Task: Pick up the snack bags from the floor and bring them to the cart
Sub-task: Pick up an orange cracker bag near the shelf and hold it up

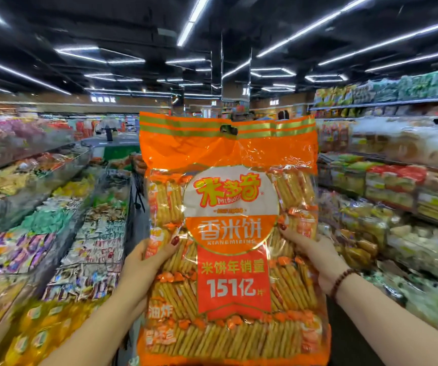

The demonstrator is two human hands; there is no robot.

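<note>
**Orange rice-cracker bag (232, 233) is off the floor; cart not in view**

Held upright close before the camera, the bag fills the middle of the view, carried between both hands. On one side the left hand (144, 261) grips its left edge, thumb laid across the front and fingers hidden behind. On the other the right hand (312, 253), with a bead bracelet (341, 280) at the wrist, grips the right edge the same way.

For this bag the pick-up looks done. What remains, as I judge it, is the carry and the setting down at the cart. No cart shows plainly. A dark frame (137, 191) just behind the bag's left edge might be part of one, but too little of it shows to tell. The floor is out of view, so whether more snack bags lie there cannot be told. Open bins of loose snacks (88, 233) run along the left, stocked shelves (397, 186) along the right.
</note>
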